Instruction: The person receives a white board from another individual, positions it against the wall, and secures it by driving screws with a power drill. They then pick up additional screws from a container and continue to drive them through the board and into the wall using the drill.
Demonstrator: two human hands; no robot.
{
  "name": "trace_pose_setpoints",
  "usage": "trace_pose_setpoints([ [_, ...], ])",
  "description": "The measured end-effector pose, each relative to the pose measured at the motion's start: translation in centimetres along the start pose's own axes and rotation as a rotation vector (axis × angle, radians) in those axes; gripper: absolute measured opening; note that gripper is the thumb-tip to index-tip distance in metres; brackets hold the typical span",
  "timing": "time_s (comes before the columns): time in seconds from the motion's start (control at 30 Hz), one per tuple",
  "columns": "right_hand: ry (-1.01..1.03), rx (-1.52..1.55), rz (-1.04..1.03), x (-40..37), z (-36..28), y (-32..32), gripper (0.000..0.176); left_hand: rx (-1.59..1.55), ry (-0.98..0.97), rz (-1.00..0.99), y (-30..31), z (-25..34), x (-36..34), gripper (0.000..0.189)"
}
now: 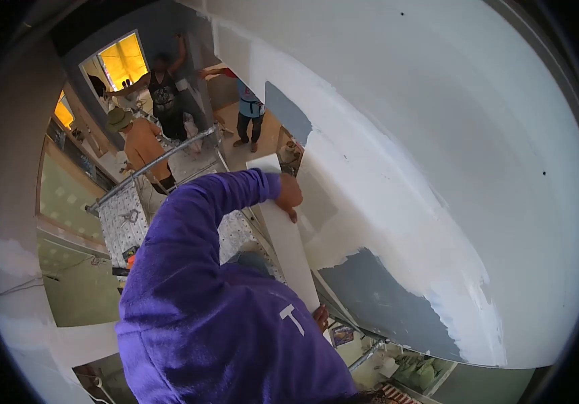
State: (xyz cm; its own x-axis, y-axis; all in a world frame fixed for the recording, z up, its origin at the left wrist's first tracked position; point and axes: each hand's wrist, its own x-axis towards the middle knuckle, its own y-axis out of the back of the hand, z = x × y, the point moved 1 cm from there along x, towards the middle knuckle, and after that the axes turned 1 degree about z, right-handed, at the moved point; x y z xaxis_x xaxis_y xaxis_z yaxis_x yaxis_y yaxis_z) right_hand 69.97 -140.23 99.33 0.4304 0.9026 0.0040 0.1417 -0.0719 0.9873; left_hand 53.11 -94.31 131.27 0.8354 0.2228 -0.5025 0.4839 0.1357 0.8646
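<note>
A long, flat white board (289,246) slants in front of my body, beside a curved wall. My left hand (290,197), at the end of a purple sleeve, is closed over the board's edge near its upper end. Low on the same board is my right hand (321,318), closed at its edge; my torso hides part of that hand. Right of the board, the wall carries a broad smear of white plaster (377,188). Bare grey patches (387,299) show at its ragged edges.
A speckled scaffold platform (124,215) with a metal rail (155,161) lies to the left, tools on it. Beyond stand a person in an orange shirt (142,145), one in a black top (163,94) and one in a blue top (249,101). Bags (418,372) lie below.
</note>
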Motion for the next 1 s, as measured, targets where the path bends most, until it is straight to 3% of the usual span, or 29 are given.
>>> trace_pose_setpoints([
  [0.1,-0.028,0.099,-0.035,3.0,-3.1,2.1,0.095,0.036,-0.029,0.196,-1.3,-5.0,-0.8,0.072],
  [0.17,0.002,-0.018,0.075,6.0,-5.3,3.1,0.099,0.099,-0.054,0.301,-0.8,-7.7,-1.8,0.065],
  [0.27,-0.011,0.086,-0.020,11.0,-10.5,8.2,0.107,0.093,-0.161,1.079,-0.5,-10.5,-4.9,0.054],
  [0.4,0.106,0.177,0.046,17.6,-17.4,10.6,0.113,-0.253,-0.346,1.380,0.3,-7.2,-13.1,0.041],
  [0.47,0.102,0.212,0.005,20.7,-22.2,14.0,0.112,-0.476,-0.329,1.193,-4.3,-7.3,-15.8,0.039],
  [0.53,0.107,0.208,-0.001,23.9,-27.1,16.7,0.110,-0.925,-0.124,1.069,-10.3,-8.3,-15.9,0.038],
  [0.63,0.154,0.257,-0.004,27.7,-33.6,19.7,0.109,-1.528,0.247,0.724,-17.4,-10.1,-14.2,0.044],
  [0.67,0.182,0.279,-0.006,29.1,-35.6,20.5,0.109,-1.374,0.289,0.590,-18.3,-10.8,-14.1,0.049],
  [0.7,0.214,0.301,0.007,30.5,-37.7,21.2,0.111,-1.270,0.209,0.457,-18.5,-11.5,-13.9,0.061],
  [0.77,0.271,0.338,0.027,32.5,-41.5,22.9,0.114,-1.414,0.061,0.208,-17.4,-11.9,-13.1,0.070],
  [0.8,0.307,0.337,0.047,33.2,-43.4,24.0,0.114,-1.540,-0.261,0.412,-19.3,-11.3,-10.2,0.072],
  [0.83,0.343,0.339,0.078,34.2,-45.5,25.2,0.115,-1.356,-0.135,0.255,-18.1,-11.2,-10.0,0.069],
  [0.87,0.380,0.343,0.110,35.1,-47.4,26.7,0.116,-1.342,-0.237,0.348,-19.2,-10.4,-8.0,0.061],
  [1.0,0.423,0.380,0.117,36.8,-52.6,31.2,0.116,-1.733,-0.224,0.432,-17.5,-8.6,-6.3,0.057],
])
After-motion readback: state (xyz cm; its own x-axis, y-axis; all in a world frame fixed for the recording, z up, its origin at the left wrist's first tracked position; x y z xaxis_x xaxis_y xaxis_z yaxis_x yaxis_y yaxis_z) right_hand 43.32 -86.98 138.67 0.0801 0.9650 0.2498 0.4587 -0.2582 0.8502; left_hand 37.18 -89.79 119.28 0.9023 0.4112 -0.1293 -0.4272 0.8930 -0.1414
